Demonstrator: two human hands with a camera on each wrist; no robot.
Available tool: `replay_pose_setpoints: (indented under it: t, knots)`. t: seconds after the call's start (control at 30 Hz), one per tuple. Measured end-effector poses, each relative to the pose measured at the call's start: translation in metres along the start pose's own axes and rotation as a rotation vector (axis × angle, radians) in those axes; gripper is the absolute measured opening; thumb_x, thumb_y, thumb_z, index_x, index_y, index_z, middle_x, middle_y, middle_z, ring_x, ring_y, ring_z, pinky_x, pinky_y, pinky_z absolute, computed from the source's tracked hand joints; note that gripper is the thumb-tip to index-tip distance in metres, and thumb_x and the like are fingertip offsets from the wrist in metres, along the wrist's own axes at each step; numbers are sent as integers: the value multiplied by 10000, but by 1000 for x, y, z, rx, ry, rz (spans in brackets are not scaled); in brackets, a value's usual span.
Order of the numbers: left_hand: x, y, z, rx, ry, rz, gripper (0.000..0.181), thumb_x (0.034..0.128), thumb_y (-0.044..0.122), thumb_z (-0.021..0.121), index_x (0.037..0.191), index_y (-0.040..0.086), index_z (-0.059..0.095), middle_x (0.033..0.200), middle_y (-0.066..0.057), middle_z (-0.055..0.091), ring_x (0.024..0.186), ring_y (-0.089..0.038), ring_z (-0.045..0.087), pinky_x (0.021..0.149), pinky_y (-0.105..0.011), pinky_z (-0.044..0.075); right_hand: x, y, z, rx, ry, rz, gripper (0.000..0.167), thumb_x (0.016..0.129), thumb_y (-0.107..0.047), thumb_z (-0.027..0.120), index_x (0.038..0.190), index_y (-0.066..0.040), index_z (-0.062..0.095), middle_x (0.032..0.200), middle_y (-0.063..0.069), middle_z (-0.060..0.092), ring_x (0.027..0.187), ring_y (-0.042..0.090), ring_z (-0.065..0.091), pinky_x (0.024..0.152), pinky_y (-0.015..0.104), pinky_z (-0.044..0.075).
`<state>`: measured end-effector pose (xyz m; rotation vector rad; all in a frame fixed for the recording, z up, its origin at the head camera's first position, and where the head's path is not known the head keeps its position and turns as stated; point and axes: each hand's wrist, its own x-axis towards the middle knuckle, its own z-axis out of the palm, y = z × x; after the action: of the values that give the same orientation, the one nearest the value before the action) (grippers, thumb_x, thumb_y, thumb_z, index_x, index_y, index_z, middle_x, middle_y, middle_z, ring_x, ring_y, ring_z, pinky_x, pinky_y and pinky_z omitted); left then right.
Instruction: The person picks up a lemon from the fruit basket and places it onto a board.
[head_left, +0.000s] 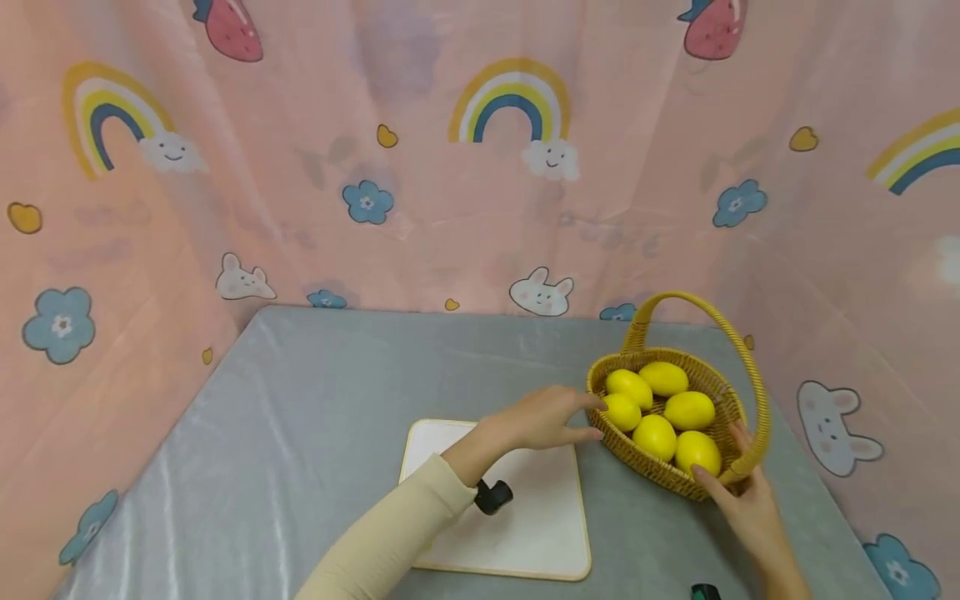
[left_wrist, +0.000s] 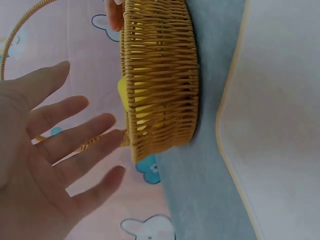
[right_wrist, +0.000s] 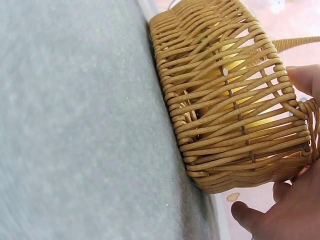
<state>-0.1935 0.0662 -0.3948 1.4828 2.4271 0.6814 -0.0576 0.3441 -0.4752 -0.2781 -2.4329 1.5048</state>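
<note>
Head view: board (head_left: 536,529) is part-covered by sleeve (head_left: 405,525); left fingers (head_left: 585,401) are spread, empty, beside the basket (head_left: 637,463); whether right fingers (right_wrist: 247,215) grip, by its handle (head_left: 760,404), cannot be told.

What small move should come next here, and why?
Probably curl the left hand around the nearest lemon: its open fingers are beside it at the rim of the basket, which the right hand holds near the handle's base.

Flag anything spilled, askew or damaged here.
Nothing stands out. The basket stands upright, the six visible lemons are all inside it, and the white board lies flat with no visible damage, though the left arm hides part of it.
</note>
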Motion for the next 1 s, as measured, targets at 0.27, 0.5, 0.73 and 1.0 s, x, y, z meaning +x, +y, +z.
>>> replay_pose_setpoints:
  t: [0.27, 0.5, 0.73, 1.0]
  knots:
    - [48, -2, 7, -253, 49, 40, 388, 965, 204, 681, 1319, 53, 634, 1277, -41, 661, 1157, -101, 604, 925, -147, 459, 0, -1, -3, 21, 1, 0, 847, 988, -134, 636, 1602, -49, 58, 1658, 127, -58, 1492, 373, -30, 1195, 455, 30]
    - [70, -5, 18, -390, 52, 7, 404, 900, 95, 746, 1286, 25, 651, 1259, -74, 663, 1136, -108, 586, 924, -138, 448, 0, -2, -2, 4, -5, -36, 847, 981, -114, 643, 1601, -46, 70, 1659, 139, -36, 1476, 406, 47, 924, -5, 188]
    - [85, -14, 22, -343, 32, -10, 381, 866, 70, 778, 1235, 41, 686, 1213, -33, 682, 1120, -76, 587, 939, -138, 435, 1, -1, -1, 10, 3, -67, 852, 960, -69, 662, 1603, -57, 102, 1660, 149, 10, 1445, 453, 127, 881, -1, 262]
    - [97, -15, 22, -217, -67, -9, 386, 839, 71, 799, 1215, 56, 710, 1195, -14, 685, 1031, -54, 581, 823, -124, 447, -1, 0, -2, 15, 17, -79, 853, 946, -62, 675, 1594, -31, 122, 1651, 188, 47, 1435, 477, 142, 880, -7, 254]
